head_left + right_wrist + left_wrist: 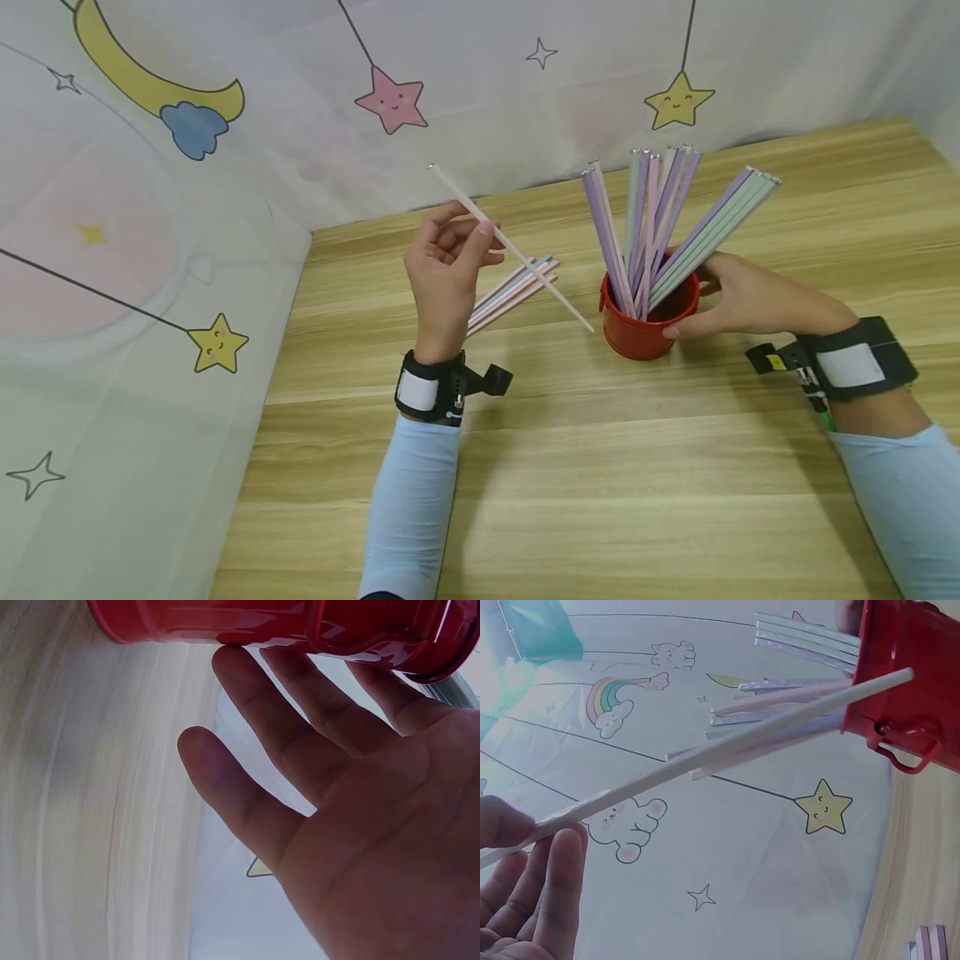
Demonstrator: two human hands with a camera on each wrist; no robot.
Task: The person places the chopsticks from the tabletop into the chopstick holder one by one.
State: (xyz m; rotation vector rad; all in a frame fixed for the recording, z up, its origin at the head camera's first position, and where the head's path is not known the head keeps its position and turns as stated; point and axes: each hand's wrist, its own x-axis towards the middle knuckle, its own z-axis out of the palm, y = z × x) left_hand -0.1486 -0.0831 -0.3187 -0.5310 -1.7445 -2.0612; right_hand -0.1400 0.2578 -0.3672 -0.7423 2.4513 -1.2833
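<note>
Between thumb and fingers, my left hand [450, 258] pinches a thin pale pink stick [517, 250]. The stick slants above the table, its lower end left of a small red bucket [637, 337]. In the left wrist view this stick [727, 750] crosses in front of the bucket [907, 667] without clearly touching it. Purple, pink and mint sticks [645, 217] lean in the bucket, fanned out above its rim. My right hand [757, 296] holds the bucket's right side, thumb in front and fingers behind. Fingertips [232, 664] touch its wall in the right wrist view; the little finger stands off.
Several pink and blue sticks [513, 292] lie on the wooden table [570, 492] behind my left wrist. A white cloth [480, 108] printed with stars and a moon hangs along the table's back and left edges. The bucket has a small side handle [907, 754].
</note>
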